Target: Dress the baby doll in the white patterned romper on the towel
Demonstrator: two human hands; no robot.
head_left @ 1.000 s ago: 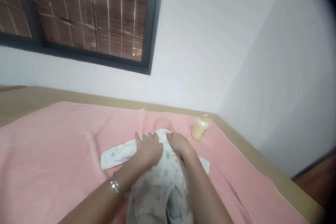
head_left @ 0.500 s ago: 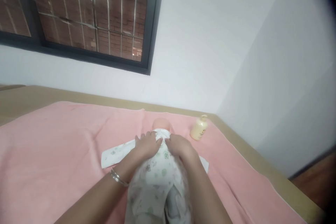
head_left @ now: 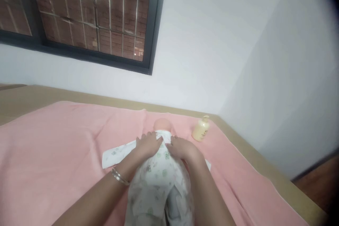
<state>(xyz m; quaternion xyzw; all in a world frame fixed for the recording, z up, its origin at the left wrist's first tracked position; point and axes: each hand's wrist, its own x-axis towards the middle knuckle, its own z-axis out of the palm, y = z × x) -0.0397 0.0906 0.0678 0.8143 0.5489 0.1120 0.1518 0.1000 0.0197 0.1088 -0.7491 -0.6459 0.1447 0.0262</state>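
A baby doll (head_left: 162,124) in a white garment (head_left: 156,174) with small green and grey prints lies lengthwise before me, its bald head at the far end. Across its left upper side rests my left hand (head_left: 148,144), fingers spread over the shoulder and thumb towards the middle. My right hand (head_left: 182,147) lies opposite on the right shoulder, thumb also inward, its other fingers partly hidden. A narrow strip of cloth shows between the two thumbs. One long sleeve stretches out to the left; the right one is mostly behind my forearm. The doll's face is out of sight.
Under the doll spreads a pink blanket (head_left: 53,148) on a tan surface (head_left: 246,155). A pale yellow pump bottle (head_left: 200,130) stands right of the doll's head. Behind are a white wall (head_left: 201,42) and a dark-framed barred window (head_left: 150,35).
Both hands stay on the doll's shoulders. My right wrist has shifted slightly outward, and the cloth between the thumbs looks a little smoother. The doll and bottle keep their places.
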